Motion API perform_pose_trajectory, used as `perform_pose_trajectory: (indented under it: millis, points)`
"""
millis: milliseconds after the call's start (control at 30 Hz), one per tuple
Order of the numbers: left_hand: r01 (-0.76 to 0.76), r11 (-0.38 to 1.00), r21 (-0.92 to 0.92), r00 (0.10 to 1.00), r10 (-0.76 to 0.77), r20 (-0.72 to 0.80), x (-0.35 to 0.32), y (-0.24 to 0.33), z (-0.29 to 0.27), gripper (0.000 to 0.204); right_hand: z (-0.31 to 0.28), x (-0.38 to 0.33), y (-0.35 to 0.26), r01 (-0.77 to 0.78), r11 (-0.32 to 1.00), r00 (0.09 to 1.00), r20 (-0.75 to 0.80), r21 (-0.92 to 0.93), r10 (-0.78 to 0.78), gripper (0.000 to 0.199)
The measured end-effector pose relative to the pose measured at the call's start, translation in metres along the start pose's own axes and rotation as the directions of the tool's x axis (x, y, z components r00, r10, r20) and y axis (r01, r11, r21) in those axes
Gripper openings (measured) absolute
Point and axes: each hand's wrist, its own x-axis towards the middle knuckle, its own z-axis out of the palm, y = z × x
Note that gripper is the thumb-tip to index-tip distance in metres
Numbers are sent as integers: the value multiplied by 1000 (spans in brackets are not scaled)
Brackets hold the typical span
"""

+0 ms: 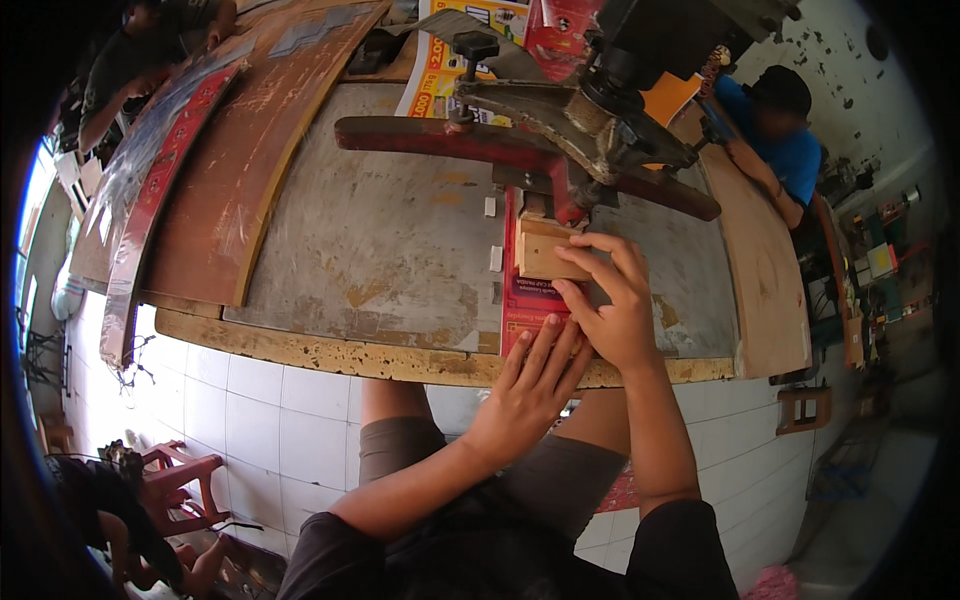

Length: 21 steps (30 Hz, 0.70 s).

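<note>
A small pale wooden block (pixel 540 252) lies on a red printed sheet (pixel 518 327) beneath the head of a dark metal press (pixel 590 110). My right hand (pixel 622 310) grips the block's right side, its fingers and thumb bent around that edge. Flat on the near end of the sheet rests my left hand (pixel 535 390), fingers stretched out and holding nothing. Part of the sheet is hidden under the block and both hands. The press's long red bar (pixel 450 137) spans the space beyond my hands.
The worn grey metal work surface (pixel 350 250) has a chipped wooden front edge (pixel 330 347). Small white pieces (pixel 496 258) sit left of the sheet. A long red strip (pixel 165 190) lies on the brown board at left. One person in blue (pixel 790 150) is at right, another (pixel 130 75) at far left.
</note>
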Motion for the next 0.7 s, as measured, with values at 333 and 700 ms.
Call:
perform_pose_trajectory:
  millis: [333,700]
  points:
    - [-11,999,47,1000,11,-8,-1,-2,2,63,3,1,-3,-54,998,999,1,22,54,37]
    - [-7,996,-88,998,13,67,3,-5,-21,62,-2,-5,3,-80,990,996,-18,119,83,41]
